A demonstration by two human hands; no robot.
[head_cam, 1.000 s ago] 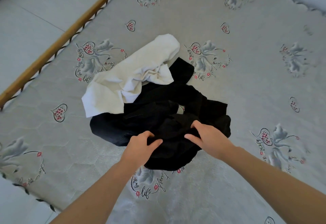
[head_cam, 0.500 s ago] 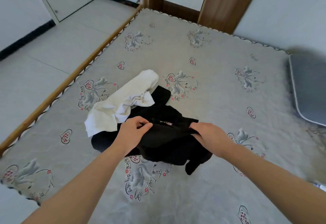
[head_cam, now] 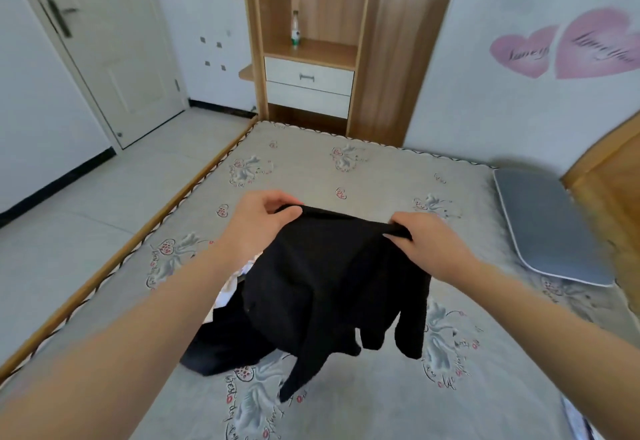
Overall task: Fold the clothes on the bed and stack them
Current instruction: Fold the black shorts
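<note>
Both hands have risen since half a second ago, lifting the black garment [head_cam: 332, 266] off the pile, and the view has tipped up to show more of the room. Left hand [head_cam: 258, 223] and right hand [head_cam: 427, 244] each pinch its top edge, fingers [head_cam: 289, 213] clamped on the cloth, stretching it between them above the bed [head_cam: 381, 176]. Its lower folds and a sleeve hang down, the lowest tip near the mattress. Beneath it, another dark piece [head_cam: 221, 346] lies on the bed, and a sliver of the white garment [head_cam: 239, 278] shows beside the left forearm, now mostly hidden. A grey pillow [head_cam: 550, 228] lies at the right, and a wooden shelf unit [head_cam: 308, 34] stands beyond the bed.
</note>
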